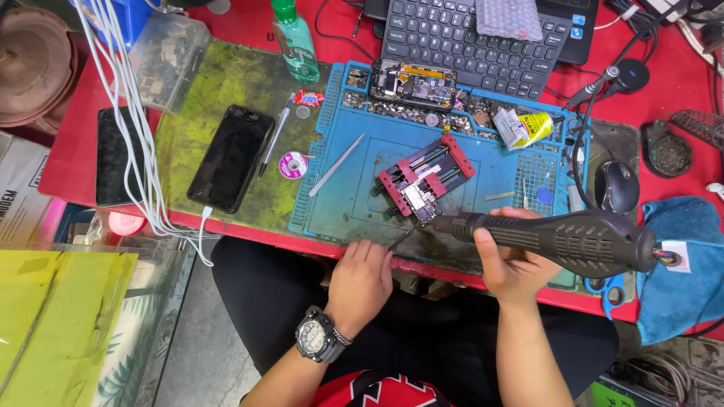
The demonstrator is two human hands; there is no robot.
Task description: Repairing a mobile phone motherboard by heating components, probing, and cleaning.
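Here the right hand [513, 260] grips a hot-air gun [558, 237] (left hand [362, 279] holds tweezers [401, 239]).

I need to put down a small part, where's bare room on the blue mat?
Free: the blue mat between the loose tweezers and the red clamp. Crowded: the mat's top trays by the opened phone, and the near edge, where the left hand and right hand work.

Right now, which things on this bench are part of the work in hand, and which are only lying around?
In use:
right hand holding the hot-air gun
left hand holding tweezers
circuit board clamped in the red holder
blue work mat

Lying about:
black phone
pen
solder wick roll
green bottle
keyboard
computer mouse
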